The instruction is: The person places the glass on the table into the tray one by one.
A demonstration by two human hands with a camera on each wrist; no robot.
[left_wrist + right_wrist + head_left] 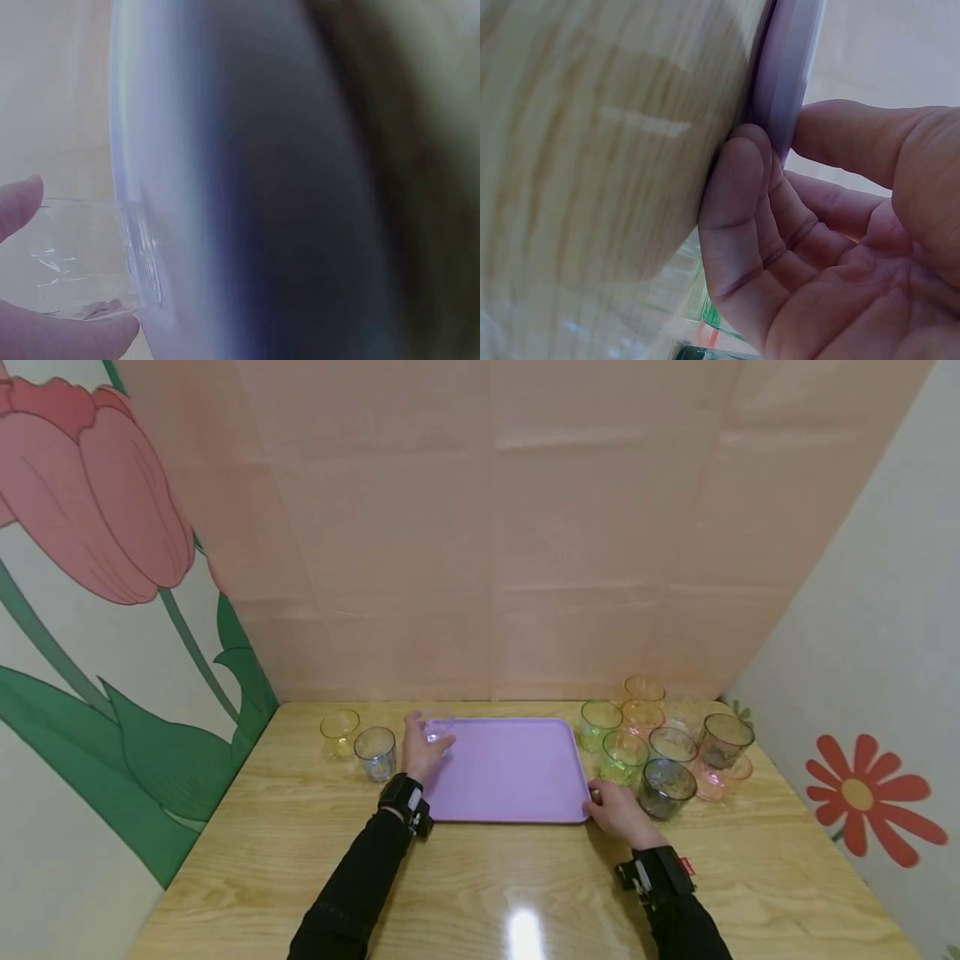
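A lilac tray (pixel 510 772) lies on the wooden table. At its far left corner my left hand (pixel 423 750) holds a clear glass cup (pixel 438 727) between thumb and fingers. In the left wrist view the cup's base (pixel 142 259) is right at the tray's surface. My right hand (pixel 621 814) pinches the tray's near right corner, thumb on the rim and fingers curled against the side, as the right wrist view shows. Just left of my left hand stand a grey-blue glass (pixel 375 756) and a yellow glass (pixel 340 735).
Several tinted glasses crowd the table's right side, among them a green glass (pixel 624 758) and a dark grey glass (pixel 666 791) close beside my right hand. A smoky glass (pixel 725 742) sits higher than its neighbours. A pink-beige sheet (pixel 487 543) covers the back wall.
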